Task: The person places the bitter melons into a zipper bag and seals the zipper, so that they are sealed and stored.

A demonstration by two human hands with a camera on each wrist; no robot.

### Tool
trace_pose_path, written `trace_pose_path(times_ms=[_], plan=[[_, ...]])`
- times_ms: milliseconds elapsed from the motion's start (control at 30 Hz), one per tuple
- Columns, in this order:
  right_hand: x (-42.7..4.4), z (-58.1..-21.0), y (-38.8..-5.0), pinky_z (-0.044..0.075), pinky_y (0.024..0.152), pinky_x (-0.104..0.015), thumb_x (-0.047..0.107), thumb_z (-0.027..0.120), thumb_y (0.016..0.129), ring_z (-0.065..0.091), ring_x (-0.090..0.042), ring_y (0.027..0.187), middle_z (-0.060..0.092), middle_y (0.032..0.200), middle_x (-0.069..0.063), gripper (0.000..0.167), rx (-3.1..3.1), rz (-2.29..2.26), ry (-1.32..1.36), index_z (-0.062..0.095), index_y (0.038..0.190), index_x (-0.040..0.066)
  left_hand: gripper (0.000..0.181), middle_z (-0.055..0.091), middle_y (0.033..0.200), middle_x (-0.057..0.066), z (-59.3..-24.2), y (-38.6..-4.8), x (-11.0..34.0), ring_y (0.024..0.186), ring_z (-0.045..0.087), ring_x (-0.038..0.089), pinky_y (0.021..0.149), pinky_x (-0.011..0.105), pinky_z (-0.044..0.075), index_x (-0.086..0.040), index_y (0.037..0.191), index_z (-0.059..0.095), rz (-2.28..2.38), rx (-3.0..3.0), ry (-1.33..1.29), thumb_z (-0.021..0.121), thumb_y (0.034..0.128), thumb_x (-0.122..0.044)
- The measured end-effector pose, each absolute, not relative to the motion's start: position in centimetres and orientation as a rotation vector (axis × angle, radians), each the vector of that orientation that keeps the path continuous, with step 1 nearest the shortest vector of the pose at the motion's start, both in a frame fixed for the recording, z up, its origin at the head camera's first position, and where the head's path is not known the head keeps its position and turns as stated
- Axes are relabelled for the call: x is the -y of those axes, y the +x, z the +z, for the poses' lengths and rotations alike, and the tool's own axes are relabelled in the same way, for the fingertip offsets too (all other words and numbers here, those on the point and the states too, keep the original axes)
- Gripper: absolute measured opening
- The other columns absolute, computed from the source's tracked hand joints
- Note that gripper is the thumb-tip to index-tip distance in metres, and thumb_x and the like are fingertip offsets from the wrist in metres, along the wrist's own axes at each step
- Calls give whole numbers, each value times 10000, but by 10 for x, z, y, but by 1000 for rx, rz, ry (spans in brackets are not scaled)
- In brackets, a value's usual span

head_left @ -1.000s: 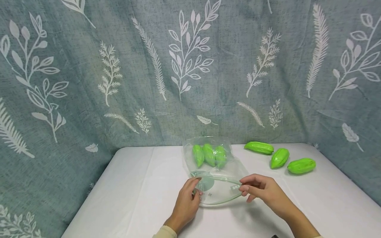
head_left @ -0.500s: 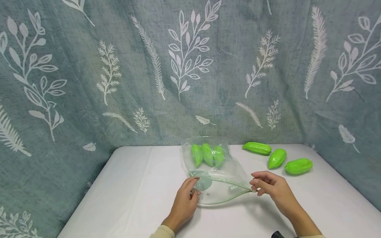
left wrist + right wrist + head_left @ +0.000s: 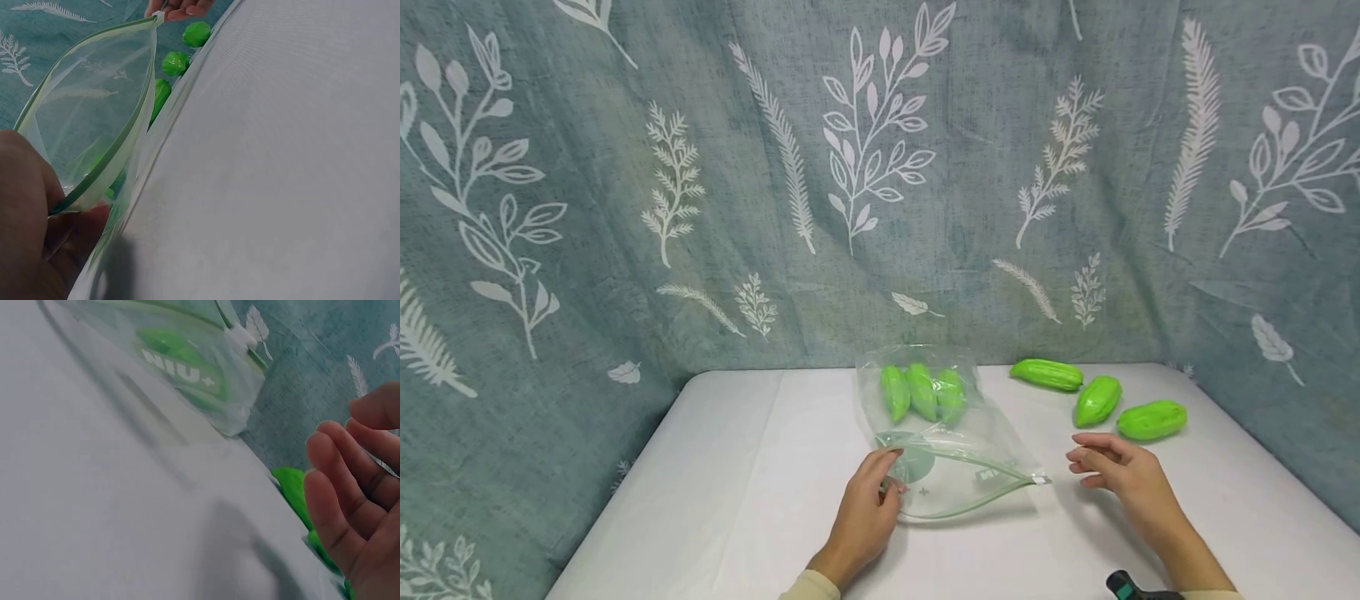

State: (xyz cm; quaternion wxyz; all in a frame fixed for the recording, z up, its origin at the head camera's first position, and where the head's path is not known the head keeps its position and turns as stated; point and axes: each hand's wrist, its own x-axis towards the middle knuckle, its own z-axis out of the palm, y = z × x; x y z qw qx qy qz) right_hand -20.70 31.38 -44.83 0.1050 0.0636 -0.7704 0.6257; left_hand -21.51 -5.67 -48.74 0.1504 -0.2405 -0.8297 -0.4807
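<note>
A clear zip bag [image 3: 985, 437] with pale green zipper strips lies on the white table, its mouth spread apart towards me. Three bright green, ridged, pod-shaped fruits [image 3: 922, 392] show through its far end. My left hand [image 3: 865, 508] pinches the left end of the bag's mouth between thumb and fingers. At the right end of the zipper sits a small white slider [image 3: 1040, 480]. Beside it, apart from the bag, my right hand [image 3: 1123, 483] hovers with relaxed fingers and nothing in them. In the right wrist view, those fingers [image 3: 337, 519] are loosely bent.
Three more green fruits lie loose at the back right: one far fruit [image 3: 1047, 374], a middle fruit [image 3: 1098, 401] and a right-hand fruit [image 3: 1152, 420]. A leaf-patterned blue-green cloth [image 3: 820, 308] hangs behind the white table [image 3: 760, 483]. A black device [image 3: 1123, 583] sits at my right wrist.
My right hand gripped the right side of the bag's mouth, slid to its zipper end, then let go and moved away to the right. The left hand keeps its hold.
</note>
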Motion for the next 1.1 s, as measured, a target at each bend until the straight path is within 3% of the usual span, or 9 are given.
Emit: trace_pose_path(times_ms=[267, 600, 867, 967, 1100], plan=[[-331, -458, -212, 602, 716, -336, 199, 646, 990, 718, -145, 850, 748, 957, -11, 229, 2264, 1845, 48, 676, 1168, 57, 440, 535, 1373, 56, -488, -216, 58, 1020, 601, 156, 735, 207, 537, -14, 1361, 561, -1375, 2391, -672, 560, 923, 14], [-343, -460, -215, 604, 709, -335, 231, 665, 980, 720, -135, 841, 749, 943, 7, 267, 2267, 1829, -41, 669, 1178, 53, 450, 529, 1383, 49, -487, -216, 60, 1084, 595, 166, 774, 215, 541, -22, 1369, 557, -1396, 2399, -664, 580, 920, 6], [-355, -461, -212, 604, 674, -329, 187, 679, 969, 714, -109, 814, 746, 905, 52, 106, 2200, 1901, -93, 709, 1064, 221, 451, 524, 1389, 47, -488, -217, 57, 1045, 600, 165, 771, 213, 538, -26, 1372, 557, -1395, 2403, -668, 591, 923, 0], [-357, -464, -213, 603, 666, -325, 199, 683, 966, 713, -103, 802, 743, 891, 72, 131, 2219, 1863, -129, 715, 1090, 169, 452, 528, 1386, 45, -487, -217, 56, 1094, 593, 193, 780, 215, 534, -32, 1368, 562, -1377, 2405, -664, 597, 918, -4], [-358, -468, -217, 603, 668, -315, 199, 673, 970, 702, -66, 792, 726, 872, 128, 339, 2274, 1752, -213, 645, 1212, -37, 450, 531, 1380, 44, -487, -217, 58, 1108, 589, 202, 777, 213, 534, -38, 1366, 565, -1369, 2405, -660, 602, 919, -6]])
